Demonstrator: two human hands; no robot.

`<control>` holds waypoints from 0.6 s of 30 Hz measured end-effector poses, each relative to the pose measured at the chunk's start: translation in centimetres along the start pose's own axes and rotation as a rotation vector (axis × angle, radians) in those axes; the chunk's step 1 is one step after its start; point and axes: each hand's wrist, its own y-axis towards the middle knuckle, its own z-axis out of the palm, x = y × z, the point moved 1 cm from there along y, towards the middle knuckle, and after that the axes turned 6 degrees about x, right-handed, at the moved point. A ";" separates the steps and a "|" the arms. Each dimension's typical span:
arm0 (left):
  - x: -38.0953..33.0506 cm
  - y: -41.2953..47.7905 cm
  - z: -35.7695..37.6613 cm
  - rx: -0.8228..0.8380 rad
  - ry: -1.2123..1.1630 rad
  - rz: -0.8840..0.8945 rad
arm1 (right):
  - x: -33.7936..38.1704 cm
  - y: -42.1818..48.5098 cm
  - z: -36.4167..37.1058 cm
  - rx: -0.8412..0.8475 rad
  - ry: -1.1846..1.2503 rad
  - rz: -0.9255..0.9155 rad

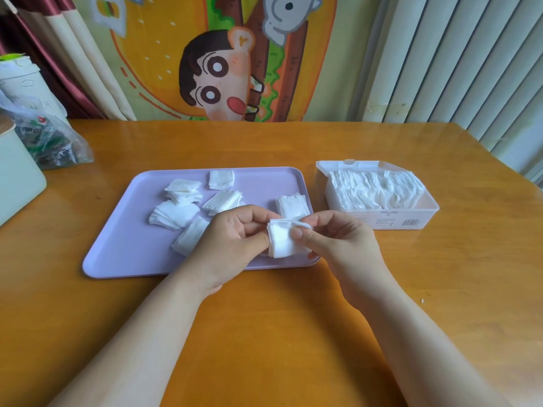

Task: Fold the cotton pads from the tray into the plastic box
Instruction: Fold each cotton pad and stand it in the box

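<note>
A lilac tray (123,248) lies on the wooden table with several small stacks of white cotton pads (176,214) scattered on it. Above the tray's near right corner, my left hand (232,245) and my right hand (335,239) both pinch one white cotton pad (282,240), which is partly folded between the fingertips. To the right of the tray stands a clear plastic box (423,212) with its lid open at the back. Folded white pads stand packed in rows in its left part.
A clear bag of green-packed items (50,139), a white container (17,177) and a paper cup (20,83) sit at the table's left edge. A cartoon cloth (223,54) and curtains hang behind the table.
</note>
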 end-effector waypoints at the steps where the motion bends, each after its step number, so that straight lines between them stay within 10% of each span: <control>1: 0.0 0.0 0.0 0.002 0.004 0.000 | 0.0 0.0 0.0 -0.003 -0.012 -0.001; 18: 0.3 0.4 -0.9 -0.019 -0.132 -0.065 | -0.2 -0.2 0.4 0.103 -0.393 -0.302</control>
